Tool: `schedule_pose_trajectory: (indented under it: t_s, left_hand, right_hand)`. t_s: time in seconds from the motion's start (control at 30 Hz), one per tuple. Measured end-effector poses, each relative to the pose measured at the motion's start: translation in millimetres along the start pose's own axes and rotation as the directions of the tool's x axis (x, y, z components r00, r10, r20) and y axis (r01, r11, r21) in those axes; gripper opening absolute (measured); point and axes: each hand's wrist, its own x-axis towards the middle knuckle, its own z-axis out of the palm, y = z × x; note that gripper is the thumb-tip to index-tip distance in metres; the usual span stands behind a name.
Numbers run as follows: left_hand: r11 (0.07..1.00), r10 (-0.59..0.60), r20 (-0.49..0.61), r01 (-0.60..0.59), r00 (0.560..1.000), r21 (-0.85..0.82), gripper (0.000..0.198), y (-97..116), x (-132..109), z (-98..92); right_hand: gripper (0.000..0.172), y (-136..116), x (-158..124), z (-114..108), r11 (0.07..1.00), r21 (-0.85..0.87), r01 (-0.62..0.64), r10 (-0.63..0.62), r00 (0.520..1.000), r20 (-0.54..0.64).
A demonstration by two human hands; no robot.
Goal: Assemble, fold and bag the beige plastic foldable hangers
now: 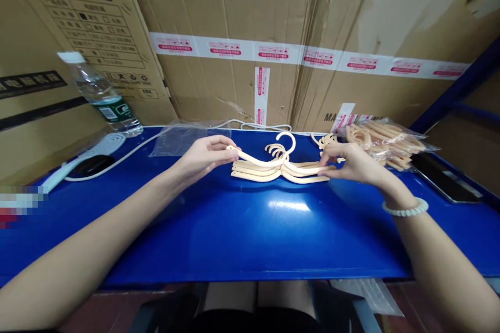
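Observation:
A small cream-coloured hanger (258, 160) is pinched at both ends, its hook pointing up and away from me. My left hand (207, 156) is closed on the left tip, which sits a little higher than the right. At the other arm, my right hand (349, 162) grips the tip between thumb and fingers. Just under and behind it lies a stack of matching hangers (253, 175) on the blue table (258, 234), their hooks lined up. More loose hanger hooks (322, 140) show behind my right hand, partly hidden by it.
Clear bags of hangers (390, 140) lie at the right, beside a dark phone-like slab (445, 179). An empty-looking plastic bag (175, 140) is at the back left. A water bottle (105, 96), black mouse (94, 165) and white cable (128, 160) are left. Cardboard boxes (234, 10) wall the back.

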Motion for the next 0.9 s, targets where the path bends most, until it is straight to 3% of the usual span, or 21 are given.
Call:
schedule_pose_trajectory:
  t_s: [0.07,0.17,0.23,0.3,0.43,0.53,0.63,0.77,0.9]
  left_hand:
    - [0.957,0.072,0.152,-0.112,0.986,0.269,0.024,0.9,0.0,-4.1]
    - [0.697,0.219,0.399,-0.429,0.89,0.575,0.017,1.6,-2.6,-5.6]
    - [0.508,0.262,0.545,-0.594,0.796,0.624,0.015,0.1,-5.1,-4.4]
    - [0.38,0.257,0.634,-0.68,0.729,0.627,0.015,-3.0,-7.5,-2.5]
    - [0.225,0.263,0.685,-0.733,0.68,0.642,0.014,-10.5,-10.0,-0.1]
    - [0.228,0.251,0.693,-0.737,0.676,0.637,0.013,-15.5,-9.1,-0.2]
    - [0.271,0.218,0.663,-0.697,0.716,0.664,0.014,-21.3,-6.0,-1.8]
    - [0.309,0.23,0.598,-0.64,0.768,0.703,0.015,-28.2,0.2,-7.3]
    - [0.265,0.219,0.541,-0.583,0.812,0.768,0.015,-31.3,7.6,-15.3]
  right_hand:
    - [0.024,3.0,-1.4,0.1,0.998,-0.006,-0.061,0.062,0.989,0.135]
    - [0.023,5.8,-3.2,3.4,0.99,-0.007,-0.142,0.139,0.951,0.278]
    - [0.02,7.2,-3.7,7.1,0.984,-0.01,-0.179,0.173,0.929,0.329]
    - [0.015,8.8,-3.5,10.9,0.977,-0.008,-0.212,0.2,0.909,0.364]
    - [0.009,12.2,-2.1,16.3,0.972,-0.007,-0.236,0.221,0.897,0.382]
    - [0.006,13.7,-0.4,18.1,0.985,-0.074,-0.155,0.17,0.934,0.314]
    - [0.006,14.7,1.2,20.1,0.989,-0.127,-0.074,0.101,0.97,0.222]
    - [0.006,15.2,3.6,25.5,0.992,-0.109,-0.068,0.089,0.974,0.207]
    - [0.008,15.3,7.0,33.8,0.989,-0.125,-0.074,0.096,0.98,0.174]
